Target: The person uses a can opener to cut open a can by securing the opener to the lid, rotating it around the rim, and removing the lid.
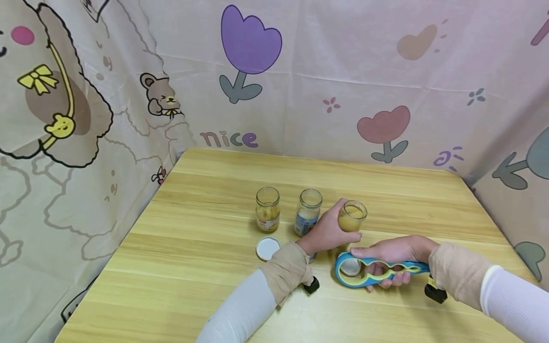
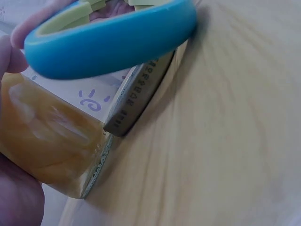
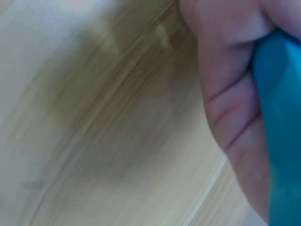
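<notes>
My left hand (image 1: 330, 228) grips an open glass jar (image 1: 352, 216) with yellow contents, fingers and thumb around its side. In the left wrist view the jar (image 2: 51, 136) stands on the table. My right hand (image 1: 396, 257) holds a blue and yellow jar opener (image 1: 358, 283) by its handles, its ring end towards the left. A jar lid (image 1: 351, 267) shows through that ring; in the left wrist view the lid's printed edge (image 2: 136, 103) lies close beside the jar's base. Only the blue handle (image 3: 287, 122) and part of the hand appear in the right wrist view.
Two more open glass jars stand to the left, one with yellow pieces (image 1: 268, 212) and one with a blue label (image 1: 307, 219). A white lid (image 1: 268, 248) lies near my left sleeve. Patterned cloth (image 1: 309, 95) hangs behind the wooden table (image 1: 193, 267).
</notes>
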